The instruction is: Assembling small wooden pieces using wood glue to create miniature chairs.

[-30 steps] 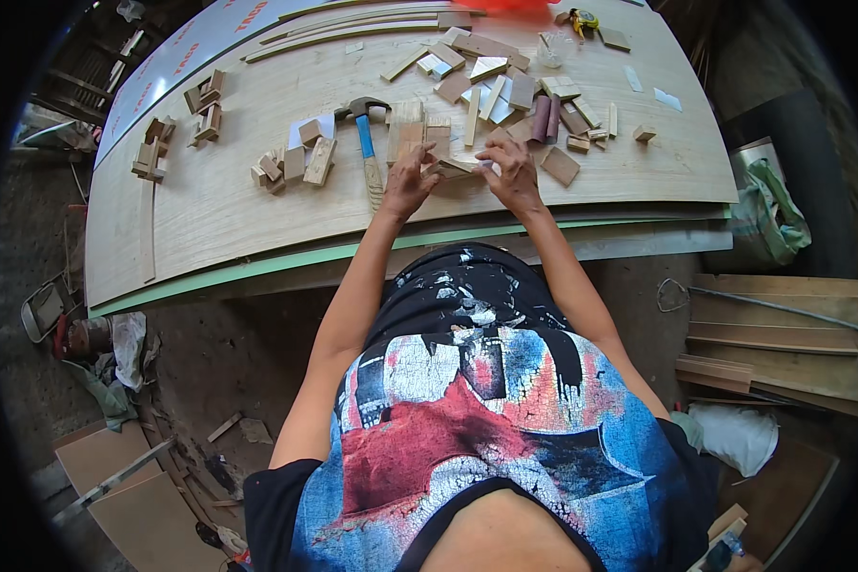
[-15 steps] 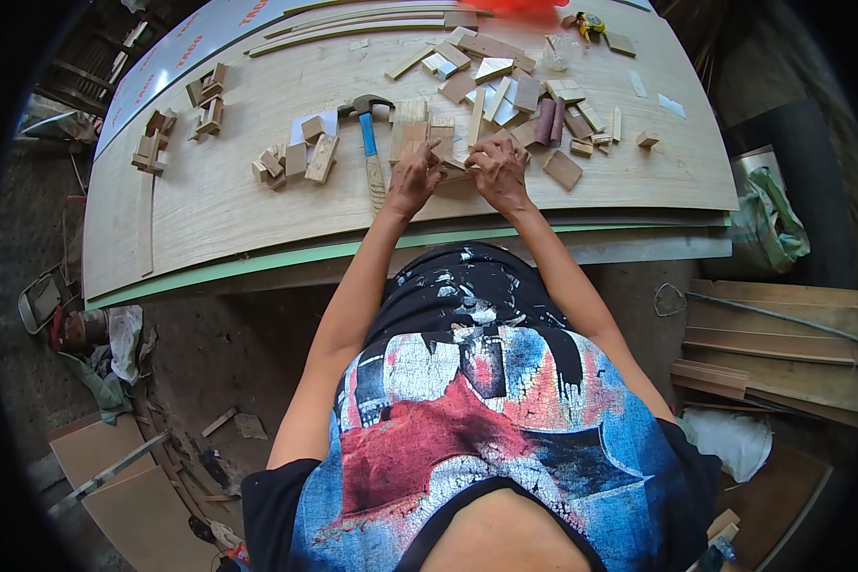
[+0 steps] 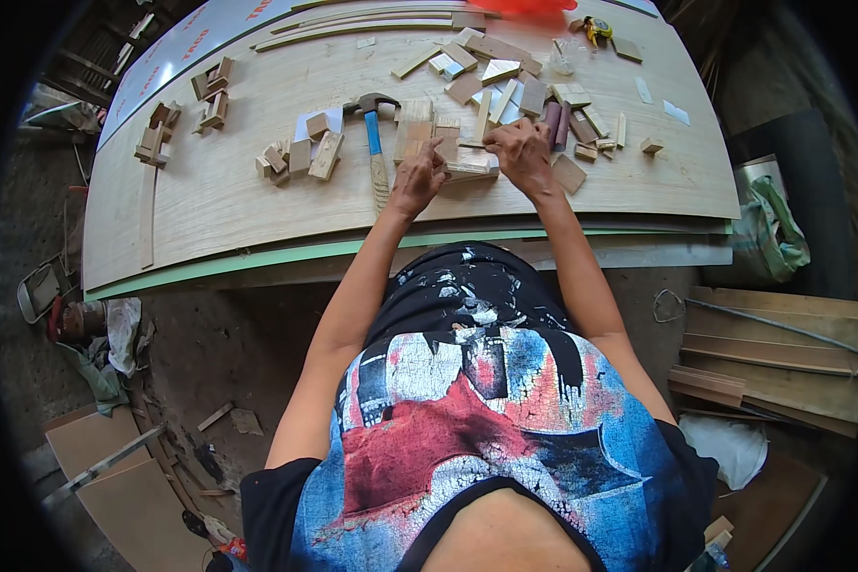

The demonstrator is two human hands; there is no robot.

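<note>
Near the table's front edge, my left hand [image 3: 418,181] rests against a group of small wooden blocks [image 3: 414,124], its fingers bent round a wooden block [image 3: 445,148] and partly hiding it. A pale wooden piece [image 3: 469,170] lies low beside that hand. To the right, my right hand [image 3: 524,157] is raised a little, fingers closed in a pinch on the end of a thin wooden strip [image 3: 471,144]. Left of the blocks lies a claw hammer [image 3: 372,133] with a blue and wooden handle.
Loose wood offcuts [image 3: 500,71] and dark red pieces [image 3: 556,124] are scattered beyond my right hand. A tape measure [image 3: 597,30] lies at the far right. More blocks [image 3: 300,153] and small joined wooden pieces [image 3: 157,133] stand on the left. Boards [image 3: 782,343] are stacked on the right.
My right hand has moved right and slightly up, away from my left hand, uncovering the pale wooden piece between them. My left hand has hardly moved.
</note>
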